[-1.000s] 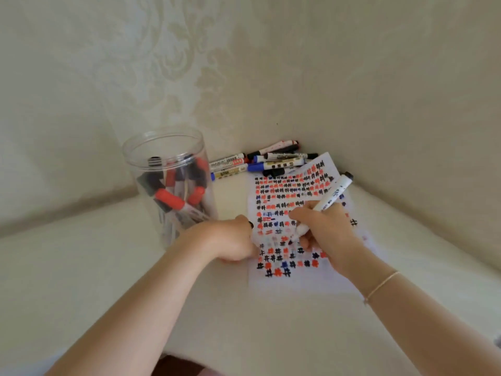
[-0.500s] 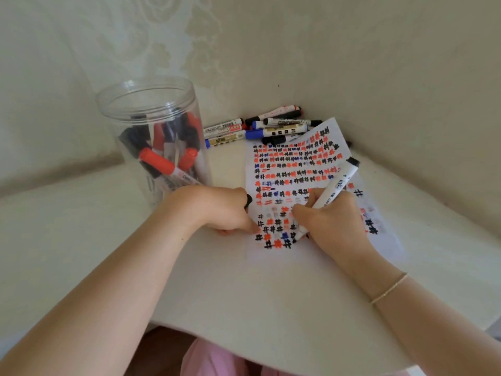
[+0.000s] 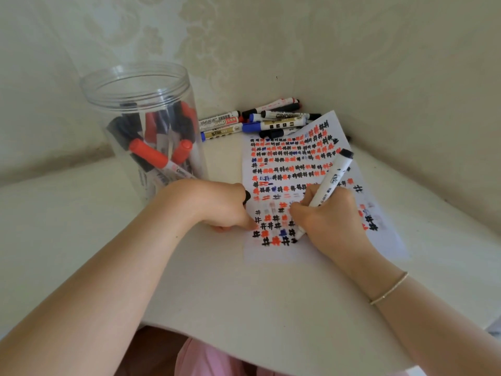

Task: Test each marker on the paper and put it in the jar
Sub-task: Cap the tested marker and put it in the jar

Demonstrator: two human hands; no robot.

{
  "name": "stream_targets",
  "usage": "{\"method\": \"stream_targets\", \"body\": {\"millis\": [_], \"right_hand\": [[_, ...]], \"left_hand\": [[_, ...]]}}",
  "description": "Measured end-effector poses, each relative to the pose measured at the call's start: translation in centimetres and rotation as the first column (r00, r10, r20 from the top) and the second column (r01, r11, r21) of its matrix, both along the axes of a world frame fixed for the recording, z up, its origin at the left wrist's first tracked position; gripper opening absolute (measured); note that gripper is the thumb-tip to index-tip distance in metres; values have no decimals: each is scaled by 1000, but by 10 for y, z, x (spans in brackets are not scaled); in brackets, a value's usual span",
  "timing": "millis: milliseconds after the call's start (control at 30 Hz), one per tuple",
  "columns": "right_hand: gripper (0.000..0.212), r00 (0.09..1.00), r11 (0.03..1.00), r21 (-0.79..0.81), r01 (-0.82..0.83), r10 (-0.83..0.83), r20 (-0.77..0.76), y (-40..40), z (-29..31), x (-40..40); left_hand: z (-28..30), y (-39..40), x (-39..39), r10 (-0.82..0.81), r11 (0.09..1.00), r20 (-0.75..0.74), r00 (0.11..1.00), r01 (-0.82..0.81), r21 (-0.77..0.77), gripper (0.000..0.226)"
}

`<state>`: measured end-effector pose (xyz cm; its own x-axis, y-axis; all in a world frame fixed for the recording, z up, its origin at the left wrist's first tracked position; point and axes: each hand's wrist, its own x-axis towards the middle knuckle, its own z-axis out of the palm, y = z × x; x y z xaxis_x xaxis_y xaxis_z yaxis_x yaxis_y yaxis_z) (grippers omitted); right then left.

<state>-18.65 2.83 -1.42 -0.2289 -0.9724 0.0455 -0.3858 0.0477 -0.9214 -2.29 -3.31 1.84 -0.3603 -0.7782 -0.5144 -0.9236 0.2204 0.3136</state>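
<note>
Meanwhile, little has shifted on the desk since half a second ago: both hands sit where they were on the paper (image 3: pixel 379 234), and the marker's tip has stayed at the bottom row of marks, while the camera has edged slightly so the scene sits a touch differently in view. The right hand (image 3: pixel 329 221) grips a white marker (image 3: pixel 329 183) in a writing hold, fingers curled round the barrel, its black end tilted up and away toward the wall and its tip down on the sheet among black and red hash marks. The left hand (image 3: pixel 217 206) is curled in a loose fist, a fingertip pressing the sheet's left edge; a black cap (image 3: pixel 247 197) peeps from between its fingers. A thin bracelet (image 3: pixel 389 289) circles the right wrist. The clear jar (image 3: pixel 141 85) stands upright just behind the left hand, holding red and black markers. A pile of loose markers (image 3: pixel 260 120) lies against the wall beyond the paper's far edge, on the white table (image 3: pixel 244 308).
</note>
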Motion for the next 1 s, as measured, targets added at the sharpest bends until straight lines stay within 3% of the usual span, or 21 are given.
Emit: {"method": "stream_targets", "body": {"millis": [200, 700, 800, 900, 1000], "right_hand": [[18, 998, 1000, 20, 2, -4, 69, -2, 2, -4], [26, 1000, 1000, -6, -2, 2, 9, -3, -3, -3], [25, 980, 999, -38, 12, -4, 199, -4, 0, -8], [32, 929, 993, -107, 40, 3, 370, -5, 4, -14], [21, 815, 995, -98, 0, 57, 576, -5, 8, -19]], "left_hand": [[1, -1, 0, 11, 1000, 1, 1000, -11, 10, 33], [2, 1, -1, 4, 1000, -2, 1000, -4, 0, 35], [5, 2, 1, 7, 1000, -35, 999, -7, -2, 33], [5, 5, -1, -43, 990, -87, 995, 31, -139, 26], [5, 7, -7, -65, 996, -299, 952, 42, -84, 27]]}}
